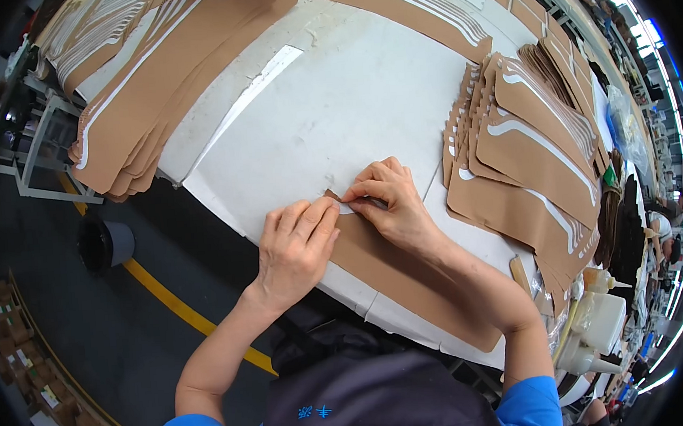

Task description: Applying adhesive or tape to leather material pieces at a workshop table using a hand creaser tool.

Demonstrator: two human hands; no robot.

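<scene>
A long brown sheet piece (405,274), perhaps leather, lies along the near edge of the white-covered table (346,106). At its far left end my left hand (297,240) rests with its fingers flat on the piece and the white strip (346,208) there. My right hand (385,201) pinches the small dark edge of that end between thumb and fingers, just right of my left fingertips. The fingertips of both hands nearly touch. What lies under my left palm is hidden.
Stacked brown pieces with white strips stand at the right (526,140) and upper left (160,89); another row (404,7) lies along the far side. Plastic bottles (601,322) are at the lower right. A dark bucket (106,242) stands on the floor at left.
</scene>
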